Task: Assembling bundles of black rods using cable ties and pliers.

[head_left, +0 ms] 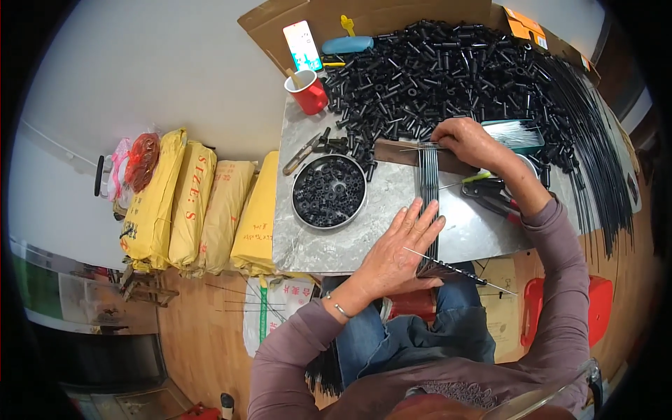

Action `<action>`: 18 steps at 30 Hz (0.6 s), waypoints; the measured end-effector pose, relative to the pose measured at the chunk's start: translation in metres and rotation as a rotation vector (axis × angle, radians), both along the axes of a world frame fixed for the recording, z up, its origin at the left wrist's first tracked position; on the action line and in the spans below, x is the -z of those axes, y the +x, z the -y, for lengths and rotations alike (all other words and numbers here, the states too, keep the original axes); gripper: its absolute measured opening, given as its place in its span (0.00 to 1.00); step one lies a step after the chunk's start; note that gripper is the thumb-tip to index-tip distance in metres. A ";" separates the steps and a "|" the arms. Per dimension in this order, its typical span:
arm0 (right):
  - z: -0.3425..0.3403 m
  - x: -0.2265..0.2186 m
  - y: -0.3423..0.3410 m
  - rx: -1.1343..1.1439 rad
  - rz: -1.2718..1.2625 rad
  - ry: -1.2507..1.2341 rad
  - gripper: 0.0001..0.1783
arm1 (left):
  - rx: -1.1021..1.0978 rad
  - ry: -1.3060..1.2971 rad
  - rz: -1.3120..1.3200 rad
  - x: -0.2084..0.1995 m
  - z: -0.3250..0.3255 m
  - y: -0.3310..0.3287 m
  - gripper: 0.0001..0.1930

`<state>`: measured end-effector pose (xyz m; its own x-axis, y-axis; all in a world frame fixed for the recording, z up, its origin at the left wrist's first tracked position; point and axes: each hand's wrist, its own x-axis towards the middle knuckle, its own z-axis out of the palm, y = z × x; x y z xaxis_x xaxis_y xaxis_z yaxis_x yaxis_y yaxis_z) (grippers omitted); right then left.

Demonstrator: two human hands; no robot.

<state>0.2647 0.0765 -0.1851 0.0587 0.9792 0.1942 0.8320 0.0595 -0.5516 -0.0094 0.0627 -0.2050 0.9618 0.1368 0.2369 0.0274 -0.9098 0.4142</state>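
Where left fingers (413, 213) spread, rods (428, 178) lie.

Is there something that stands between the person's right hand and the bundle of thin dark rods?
Nothing visible does. The right hand is at the far end of the rods, over the brown block.

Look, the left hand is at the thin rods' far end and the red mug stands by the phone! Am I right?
Not quite: the head view shows the right hand at the far end of the thin rods. The red mug does stand by the phone.
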 end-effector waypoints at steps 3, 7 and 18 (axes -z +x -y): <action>0.001 -0.001 -0.002 -0.009 0.154 0.083 0.08 | 0.003 -0.009 -0.001 -0.003 -0.001 0.000 0.52; 0.001 -0.006 -0.004 0.063 0.249 -0.025 0.08 | 0.007 -0.029 -0.006 -0.004 0.001 0.000 0.53; 0.008 -0.011 -0.001 0.075 0.320 -0.062 0.08 | -0.002 -0.020 -0.003 0.000 0.001 -0.004 0.55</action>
